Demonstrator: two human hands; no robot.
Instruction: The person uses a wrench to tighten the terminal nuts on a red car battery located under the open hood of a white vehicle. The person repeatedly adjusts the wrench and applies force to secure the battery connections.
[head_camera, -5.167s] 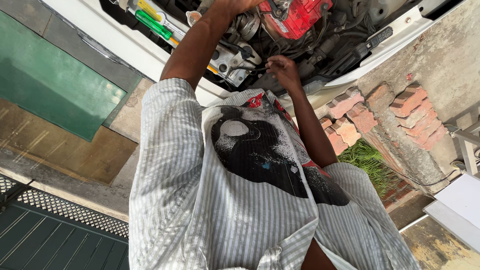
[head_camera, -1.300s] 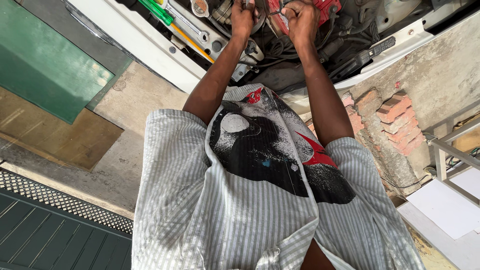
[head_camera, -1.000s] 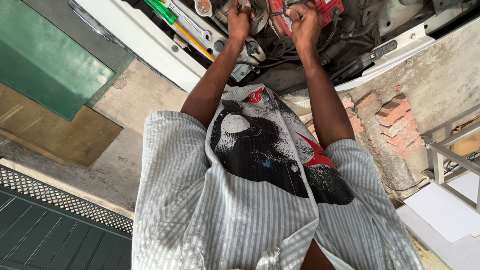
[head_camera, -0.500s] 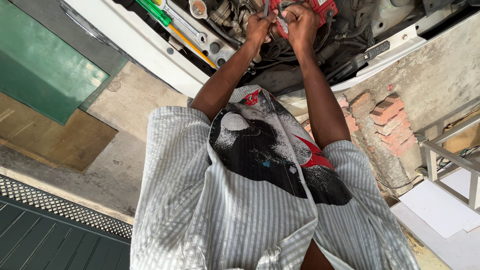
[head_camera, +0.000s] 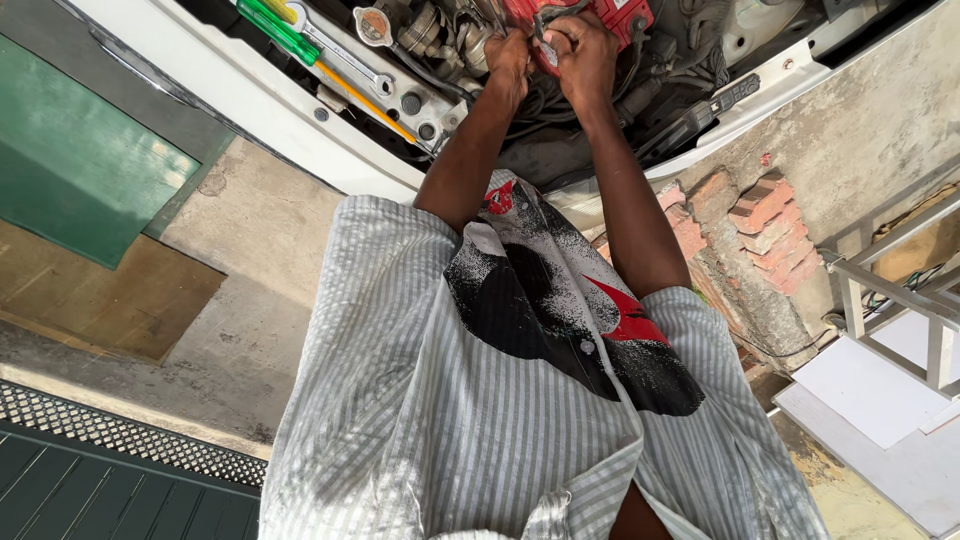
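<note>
Both hands closed at twelve o'clock: left hand (head_camera: 508, 55) and right hand (head_camera: 583, 52) gripping a metal clamp (head_camera: 545, 22) on the red battery (head_camera: 630, 12). Best kept steady, pulling evenly (green screwdriver (head_camera: 280, 28) lying at eleven o'clock).

**Both arms reaching forward, hands together**

Both arms are stretching out straight ahead. The left hand (head_camera: 508, 58) is curling into a fist, and the right hand (head_camera: 583, 52) is closing its fingers just beside it, knuckles nearly touching.

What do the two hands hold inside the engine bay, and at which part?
Both the left hand and right hand close on a small metal part over the red battery; exact place hidden.
</note>
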